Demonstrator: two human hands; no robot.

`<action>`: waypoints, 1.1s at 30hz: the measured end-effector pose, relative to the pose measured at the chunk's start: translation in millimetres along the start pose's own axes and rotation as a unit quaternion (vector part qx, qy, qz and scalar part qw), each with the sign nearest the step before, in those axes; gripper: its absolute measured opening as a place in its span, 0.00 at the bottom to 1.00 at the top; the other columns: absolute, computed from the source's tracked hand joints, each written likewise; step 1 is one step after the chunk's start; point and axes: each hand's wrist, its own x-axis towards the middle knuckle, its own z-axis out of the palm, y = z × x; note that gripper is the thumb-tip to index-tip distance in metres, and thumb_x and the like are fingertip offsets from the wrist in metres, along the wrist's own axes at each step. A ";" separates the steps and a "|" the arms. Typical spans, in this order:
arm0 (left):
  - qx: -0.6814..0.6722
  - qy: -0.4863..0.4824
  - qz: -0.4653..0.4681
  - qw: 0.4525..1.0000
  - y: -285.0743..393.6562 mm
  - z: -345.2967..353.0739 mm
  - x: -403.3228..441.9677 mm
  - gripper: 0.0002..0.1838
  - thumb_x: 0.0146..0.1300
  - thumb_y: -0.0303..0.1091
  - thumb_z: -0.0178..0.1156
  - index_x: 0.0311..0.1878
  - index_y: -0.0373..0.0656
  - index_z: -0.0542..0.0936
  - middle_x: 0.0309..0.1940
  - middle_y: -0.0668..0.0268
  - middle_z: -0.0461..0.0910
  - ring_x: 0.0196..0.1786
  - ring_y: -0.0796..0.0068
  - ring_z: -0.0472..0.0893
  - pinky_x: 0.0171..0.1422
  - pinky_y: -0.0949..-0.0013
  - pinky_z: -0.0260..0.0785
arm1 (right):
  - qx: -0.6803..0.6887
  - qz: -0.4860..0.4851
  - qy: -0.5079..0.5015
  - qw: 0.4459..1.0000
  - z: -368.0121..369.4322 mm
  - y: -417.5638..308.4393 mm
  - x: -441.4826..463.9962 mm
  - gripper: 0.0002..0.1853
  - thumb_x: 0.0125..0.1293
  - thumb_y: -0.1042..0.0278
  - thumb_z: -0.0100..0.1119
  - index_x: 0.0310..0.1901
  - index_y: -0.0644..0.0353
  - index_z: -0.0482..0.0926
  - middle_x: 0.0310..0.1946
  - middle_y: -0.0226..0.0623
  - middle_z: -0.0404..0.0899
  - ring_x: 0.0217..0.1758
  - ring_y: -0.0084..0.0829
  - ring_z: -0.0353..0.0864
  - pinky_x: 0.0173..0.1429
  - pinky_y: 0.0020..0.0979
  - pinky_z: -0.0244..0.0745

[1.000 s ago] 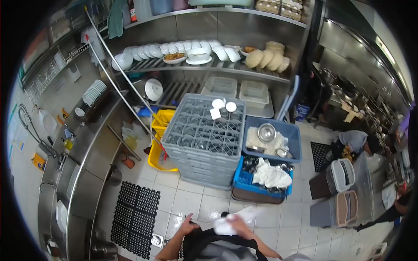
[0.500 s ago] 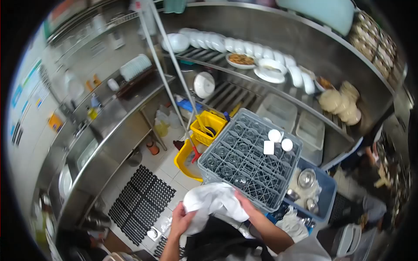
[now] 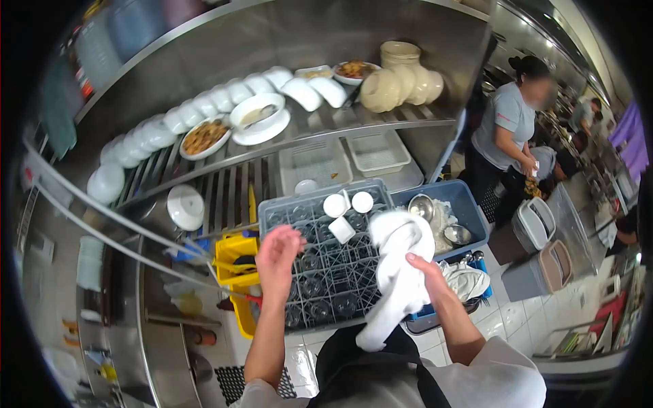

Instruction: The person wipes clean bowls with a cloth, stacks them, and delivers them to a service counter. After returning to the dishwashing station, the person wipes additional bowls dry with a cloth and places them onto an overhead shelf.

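Observation:
A bunched white cloth (image 3: 401, 258) hangs from my right hand (image 3: 430, 273), its lower end dangling before my dark apron. My left hand (image 3: 277, 255) is raised over the left side of a grey glass rack (image 3: 272, 211). Nothing is in it, and its fingers are loosely bent and slightly apart. Upside-down-looking clear glasses (image 3: 320, 311) fill several of the rack's compartments. Small white cups (image 3: 335, 205) and a square white dish (image 3: 341, 230) lie on top of the rack near its far edge.
Right of the rack, a blue tub (image 3: 469, 204) holds metal bowls. A crumpled cloth (image 3: 466, 280) lies by cutlery. Behind, a steel shelf (image 3: 306, 139) carries white bowls, beige bowls (image 3: 401, 88) and food dishes. Yellow buckets (image 3: 235, 272) stand left. A co-worker (image 3: 507, 129) stands at right.
My view has swung to the right. Both hands held the cloth before; my left hand has let go and risen, while the cloth stays in my right hand.

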 end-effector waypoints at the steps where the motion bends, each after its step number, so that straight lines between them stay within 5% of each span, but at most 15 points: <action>1: 0.005 -0.015 0.011 1.000 -0.7 11.5 22.6 0.16 0.70 0.29 0.63 0.58 0.35 0.77 0.46 0.61 0.84 0.47 0.70 0.84 0.54 0.67 0.76 | -0.017 0.008 0.045 0.999 -8.4 8.2 12.1 0.25 0.68 0.60 0.66 0.60 0.67 0.76 0.50 0.42 0.84 0.49 0.35 0.86 0.54 0.38 0.84; 3: 0.014 -0.046 0.014 0.999 -9.0 37.6 70.7 0.16 0.70 0.29 0.63 0.58 0.35 0.77 0.46 0.60 0.84 0.48 0.70 0.84 0.55 0.67 0.76 | -0.046 0.020 0.043 0.998 -15.1 31.8 30.5 0.26 0.68 0.57 0.66 0.60 0.68 0.76 0.53 0.43 0.82 0.53 0.35 0.85 0.57 0.36 0.81; 4: 0.025 -0.066 0.017 0.997 -12.3 54.0 96.4 0.17 0.69 0.29 0.63 0.58 0.35 0.77 0.46 0.60 0.84 0.49 0.70 0.84 0.56 0.67 0.75 | -0.181 0.048 0.014 0.982 -31.7 50.2 45.6 0.26 0.68 0.55 0.66 0.60 0.66 0.77 0.57 0.42 0.81 0.58 0.32 0.81 0.63 0.35 0.76; 6: 0.068 -0.088 0.016 0.994 -17.3 88.7 153.3 0.24 0.68 0.31 0.66 0.64 0.33 0.73 0.55 0.55 0.81 0.59 0.67 0.80 0.63 0.67 0.72 | -0.454 0.062 -0.160 0.875 -36.0 85.8 68.3 0.29 0.69 0.48 0.65 0.63 0.61 0.76 0.55 0.41 0.82 0.60 0.35 0.79 0.67 0.34 0.72; 7: 0.097 -0.095 0.021 0.991 -19.1 107.2 188.4 0.28 0.67 0.31 0.67 0.67 0.31 0.71 0.59 0.51 0.79 0.63 0.65 0.78 0.67 0.66 0.70 | -0.457 0.088 -0.237 0.853 -38.8 102.6 71.8 0.30 0.69 0.46 0.64 0.66 0.56 0.74 0.60 0.45 0.79 0.65 0.39 0.76 0.73 0.35 0.66; 8: 0.099 -0.089 0.009 0.991 -27.3 123.0 227.9 0.34 0.65 0.34 0.69 0.69 0.30 0.68 0.62 0.49 0.76 0.66 0.63 0.76 0.69 0.65 0.68 | -0.424 -0.059 -0.273 0.862 -39.4 122.5 75.9 0.32 0.69 0.46 0.63 0.68 0.57 0.72 0.64 0.47 0.75 0.67 0.42 0.74 0.76 0.37 0.61; 9: 0.100 -0.082 -0.004 0.992 -42.3 133.3 267.1 0.39 0.64 0.37 0.71 0.72 0.29 0.65 0.65 0.46 0.74 0.69 0.61 0.73 0.70 0.65 0.67 | -0.496 -0.059 -0.294 0.815 -25.9 98.7 70.7 0.31 0.70 0.48 0.62 0.68 0.57 0.72 0.67 0.48 0.72 0.70 0.44 0.70 0.77 0.38 0.60; 10: 0.122 -0.067 -0.030 0.990 -56.9 139.6 307.1 0.44 0.62 0.40 0.73 0.73 0.27 0.62 0.67 0.45 0.72 0.70 0.60 0.72 0.71 0.64 0.65 | -0.466 -0.093 -0.289 0.831 -26.9 97.3 71.4 0.32 0.71 0.49 0.61 0.70 0.58 0.69 0.66 0.49 0.72 0.70 0.45 0.71 0.77 0.39 0.60; 12: 0.158 -0.023 -0.049 0.986 -89.9 150.4 377.6 0.51 0.60 0.44 0.74 0.75 0.23 0.57 0.69 0.44 0.69 0.70 0.56 0.72 0.74 0.63 0.61 | -0.368 0.013 -0.254 0.894 -26.5 62.7 70.2 0.31 0.71 0.57 0.62 0.71 0.60 0.66 0.66 0.49 0.72 0.72 0.42 0.69 0.76 0.37 0.61; 15: 0.172 0.018 -0.090 0.981 -128.7 163.7 451.9 0.46 0.60 0.44 0.74 0.71 0.23 0.63 0.64 0.46 0.74 0.69 0.57 0.72 0.73 0.59 0.62 | -0.304 -0.099 -0.110 0.941 -70.7 63.7 90.4 0.38 0.71 0.63 0.63 0.75 0.65 0.55 0.65 0.48 0.72 0.69 0.36 0.71 0.74 0.36 0.63; 17: 0.092 0.010 -0.182 0.979 -141.6 174.0 473.6 0.35 0.61 0.37 0.73 0.65 0.27 0.69 0.56 0.51 0.79 0.66 0.59 0.75 0.70 0.56 0.67 | -0.212 -0.073 0.004 0.974 -95.1 50.0 86.9 0.31 0.72 0.68 0.61 0.72 0.65 0.61 0.63 0.42 0.75 0.65 0.33 0.74 0.70 0.34 0.68; 22: -0.102 -0.042 -0.185 0.977 -155.8 190.4 494.2 0.24 0.61 0.18 0.66 0.61 0.35 0.72 0.50 0.57 0.81 0.58 0.60 0.81 0.62 0.55 0.78 | -0.090 -0.070 0.107 0.988 -124.7 22.6 74.6 0.27 0.72 0.73 0.59 0.70 0.64 0.66 0.60 0.37 0.77 0.62 0.29 0.77 0.66 0.33 0.73; 26: -0.122 -0.014 -0.095 0.988 -132.5 196.0 484.8 0.24 0.65 0.20 0.63 0.63 0.37 0.70 0.57 0.57 0.78 0.58 0.59 0.82 0.63 0.54 0.79 | 0.046 -0.079 0.140 0.986 -96.5 6.6 80.9 0.26 0.70 0.75 0.60 0.68 0.63 0.68 0.59 0.37 0.78 0.60 0.30 0.78 0.63 0.33 0.74; 30: -0.223 -0.048 -0.033 0.973 -79.4 188.5 437.4 0.24 0.62 0.16 0.65 0.61 0.35 0.72 0.56 0.57 0.79 0.58 0.61 0.81 0.63 0.56 0.77 | 0.106 -0.198 0.240 0.945 -59.3 -8.3 114.7 0.27 0.67 0.75 0.63 0.67 0.63 0.69 0.58 0.37 0.78 0.58 0.29 0.79 0.62 0.32 0.73; 33: 0.067 -0.041 0.071 0.994 -40.2 162.7 324.8 0.18 0.61 0.25 0.69 0.54 0.36 0.79 0.49 0.58 0.85 0.51 0.69 0.84 0.55 0.65 0.77 | 0.069 -0.299 0.234 0.922 -6.5 -38.1 126.2 0.28 0.67 0.75 0.62 0.68 0.65 0.67 0.60 0.39 0.77 0.58 0.28 0.78 0.63 0.31 0.71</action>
